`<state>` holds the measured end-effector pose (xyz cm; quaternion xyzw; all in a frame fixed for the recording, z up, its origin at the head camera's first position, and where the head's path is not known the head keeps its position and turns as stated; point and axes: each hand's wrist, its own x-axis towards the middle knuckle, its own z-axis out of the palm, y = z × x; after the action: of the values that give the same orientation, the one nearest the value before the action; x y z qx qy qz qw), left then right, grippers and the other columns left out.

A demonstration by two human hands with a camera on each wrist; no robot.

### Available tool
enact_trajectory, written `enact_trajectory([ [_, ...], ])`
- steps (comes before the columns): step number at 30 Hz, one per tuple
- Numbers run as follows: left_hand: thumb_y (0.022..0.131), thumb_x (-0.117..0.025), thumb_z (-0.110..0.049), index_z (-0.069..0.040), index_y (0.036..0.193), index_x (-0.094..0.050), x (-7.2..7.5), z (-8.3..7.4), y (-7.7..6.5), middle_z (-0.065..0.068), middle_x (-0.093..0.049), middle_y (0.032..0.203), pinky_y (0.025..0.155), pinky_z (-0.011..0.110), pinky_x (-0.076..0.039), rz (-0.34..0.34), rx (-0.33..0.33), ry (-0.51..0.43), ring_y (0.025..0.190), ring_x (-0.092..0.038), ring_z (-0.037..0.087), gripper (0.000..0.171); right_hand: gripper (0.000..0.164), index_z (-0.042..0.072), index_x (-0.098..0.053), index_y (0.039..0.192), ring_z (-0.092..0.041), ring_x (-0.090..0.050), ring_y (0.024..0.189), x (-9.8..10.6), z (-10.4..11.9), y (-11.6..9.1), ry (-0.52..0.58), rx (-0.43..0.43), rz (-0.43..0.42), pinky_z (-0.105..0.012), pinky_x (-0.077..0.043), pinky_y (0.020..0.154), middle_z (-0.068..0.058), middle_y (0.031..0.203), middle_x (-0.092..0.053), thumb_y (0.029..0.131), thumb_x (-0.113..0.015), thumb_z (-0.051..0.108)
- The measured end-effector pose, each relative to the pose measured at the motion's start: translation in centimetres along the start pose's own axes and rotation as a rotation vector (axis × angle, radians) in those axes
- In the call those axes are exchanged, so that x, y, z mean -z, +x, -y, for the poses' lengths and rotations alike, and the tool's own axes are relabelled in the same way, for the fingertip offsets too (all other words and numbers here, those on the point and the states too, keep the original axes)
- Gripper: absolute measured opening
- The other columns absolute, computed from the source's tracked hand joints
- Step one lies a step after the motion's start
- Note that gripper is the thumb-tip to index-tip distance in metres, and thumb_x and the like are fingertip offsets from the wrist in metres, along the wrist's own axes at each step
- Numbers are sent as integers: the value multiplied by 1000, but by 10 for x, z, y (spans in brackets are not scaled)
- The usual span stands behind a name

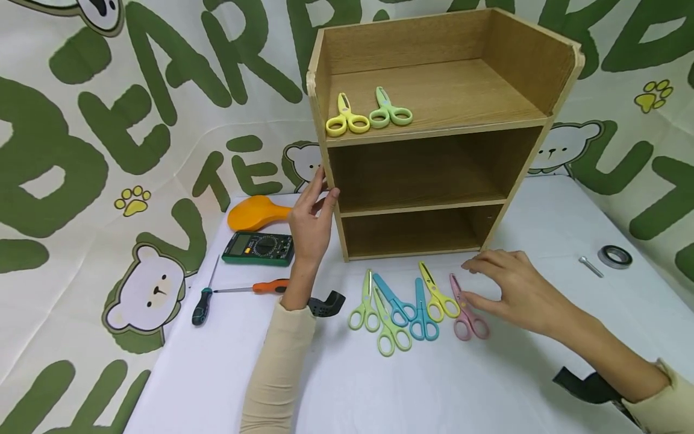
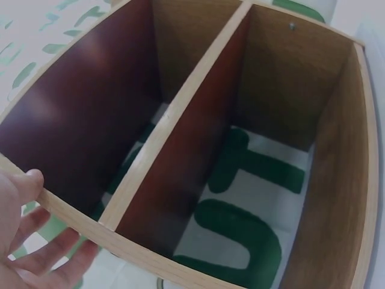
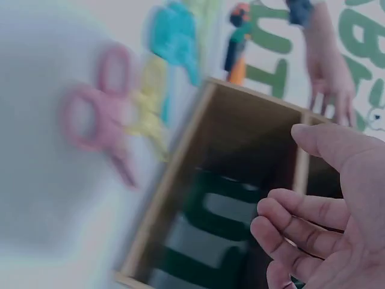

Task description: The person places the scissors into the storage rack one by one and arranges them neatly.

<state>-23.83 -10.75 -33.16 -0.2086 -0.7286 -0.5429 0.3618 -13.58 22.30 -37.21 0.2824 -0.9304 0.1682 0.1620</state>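
A wooden shelf unit [image 1: 417, 208] with two lower compartments and a top tray stands upright. My left hand [image 1: 311, 226] holds its left side panel, the thumb at the front edge and the fingers along the outside, as the left wrist view shows at the panel edge [image 2: 135, 251]. My right hand [image 1: 515, 292] is in the air, fingers loosely bent and holding nothing, nearest to the pink scissors [image 1: 468, 310]. Beside those lie yellow scissors [image 1: 438, 295], blue scissors [image 1: 423, 313] and green scissors [image 1: 364, 307]. On the top tray rest yellow scissors [image 1: 347, 117] and green scissors [image 1: 387, 111].
Left of the shelf are an orange paddle-like thing [image 1: 253, 213], a multimeter [image 1: 257, 248], a green-handled screwdriver [image 1: 202, 306] and an orange-handled screwdriver [image 1: 268, 286]. A bolt [image 1: 591, 267] and a black tape roll [image 1: 615, 257] lie at the right. Printed cloth [image 1: 179, 150] hangs behind.
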Motion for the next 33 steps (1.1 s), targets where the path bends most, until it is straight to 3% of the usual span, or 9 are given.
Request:
enact_trajectory([
  [4, 95, -65, 1, 9, 140, -50, 0, 0, 1, 21, -57, 139, 91, 36, -57, -3, -4, 11, 114, -64, 33, 48, 44, 9, -73, 110, -26, -61, 105, -20, -6, -20, 0, -49, 42, -46, -40, 86, -4, 108, -68, 75, -88, 32],
  [11, 95, -65, 1, 5, 142, -51, 1, 0, 1, 19, -57, 139, 92, 35, -56, -2, 3, 9, 113, -64, 31, 48, 49, 9, -74, 106, -25, -61, 100, -43, -10, -43, -25, -81, 98, -48, -43, 85, -2, 104, -66, 72, -88, 41],
  [16, 95, -65, 1, 4, 142, -51, 0, 1, 0, 19, -57, 139, 92, 43, -57, -2, -3, 1, 113, -64, 32, 49, 54, 10, -75, 103, -24, -61, 99, -54, -10, -50, -56, -125, 144, -52, -45, 85, -2, 102, -66, 70, -88, 51],
  [20, 95, -65, 1, 5, 142, -51, 0, 0, 0, 20, -57, 139, 91, 48, -56, -2, -10, 0, 113, -64, 33, 49, 58, 9, -75, 100, -23, -61, 96, -61, -10, -55, -74, -116, 121, -51, -45, 83, -2, 101, -65, 67, -87, 55],
  [27, 95, -65, 1, 4, 142, -51, 0, 1, 0, 20, -59, 137, 92, 36, -56, 0, -7, 8, 114, -64, 32, 49, 56, 11, -73, 92, -16, -57, 84, -69, -11, -58, -106, -83, 43, -45, -44, 77, 3, 91, -60, 63, -88, 57],
  [33, 95, -65, 2, 5, 142, -51, -1, 1, -1, 21, -59, 136, 90, 47, -57, -1, -10, 0, 114, -64, 33, 49, 53, 10, -73, 87, -14, -54, 81, -71, -11, -59, -80, -107, 6, -43, -40, 77, 4, 86, -58, 59, -92, 50],
])
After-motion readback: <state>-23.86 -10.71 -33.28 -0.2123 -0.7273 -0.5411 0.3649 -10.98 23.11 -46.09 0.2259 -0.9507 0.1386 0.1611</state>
